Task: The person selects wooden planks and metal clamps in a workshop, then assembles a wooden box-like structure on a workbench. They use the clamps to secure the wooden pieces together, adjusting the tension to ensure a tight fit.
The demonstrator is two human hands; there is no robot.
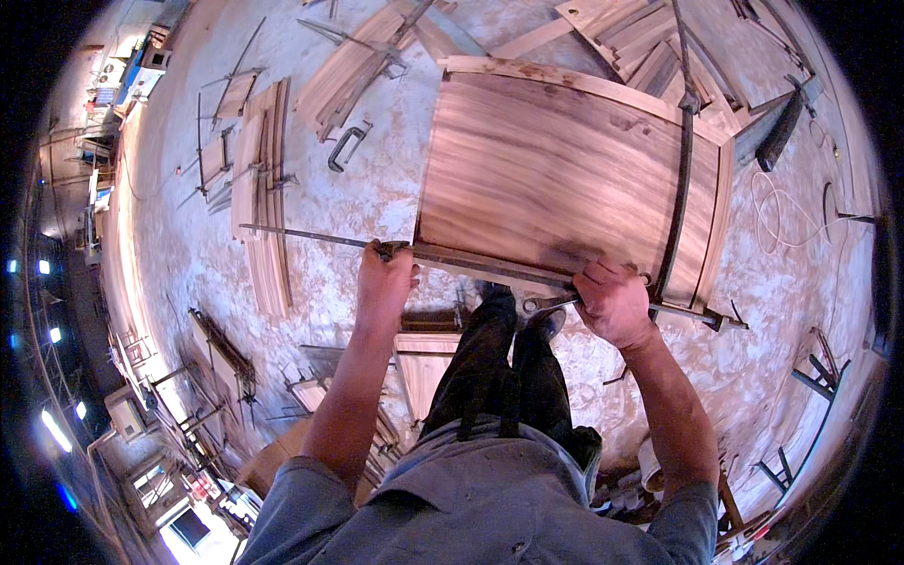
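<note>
A wooden panel (556,169) with a striped grain and framed edges lies in front of me. Along its near edge runs a long bar clamp (311,236), its thin bar sticking out past the panel on the left. My left hand (384,282) is closed around the clamp's dark jaw at the panel's near left corner. Closed on a metal wrench (546,303), my right hand (610,299) rests against the near edge further right. The wrench's ring end shows left of the fist; the fingers hide its middle. Another bar clamp (680,188) crosses the panel's right side.
A G-clamp (348,147) lies on the stained floor (348,202) beyond my left hand. Stacked boards (273,198) with clamps lie to the left, more planks (650,47) at the far right. A pale cord (774,209) curls on the right. Behind my legs are wooden pieces (421,367).
</note>
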